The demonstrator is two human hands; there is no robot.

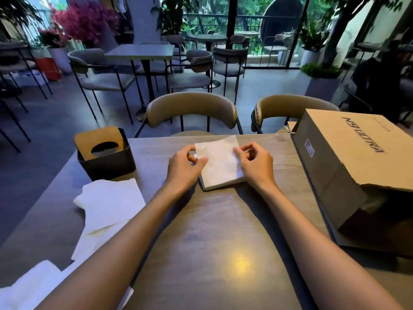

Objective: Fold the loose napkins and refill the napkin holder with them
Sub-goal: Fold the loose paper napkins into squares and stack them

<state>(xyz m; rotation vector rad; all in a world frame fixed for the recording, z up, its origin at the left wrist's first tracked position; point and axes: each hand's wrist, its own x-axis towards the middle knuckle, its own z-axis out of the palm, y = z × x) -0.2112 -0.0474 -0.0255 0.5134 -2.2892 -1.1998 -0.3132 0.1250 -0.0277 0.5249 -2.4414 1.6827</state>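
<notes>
While hands [185, 163] pinch the napkin [220, 159], a cardboard box [348, 162] crowds the right, perhaps open.

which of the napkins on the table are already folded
The neat square stack of napkins between the left hand and right hand. The loose napkins near the napkin holder lie spread open and rumpled.

Watching my feed: two bare forearms enter from near tabletop edge, no sleeves visible up to frame border. Left hand [186, 162] bare, no glove, no watch at wrist. Right hand [254, 162] likewise bare, no glove, no bracelet. Nails short, unpainted where I can see.
</notes>
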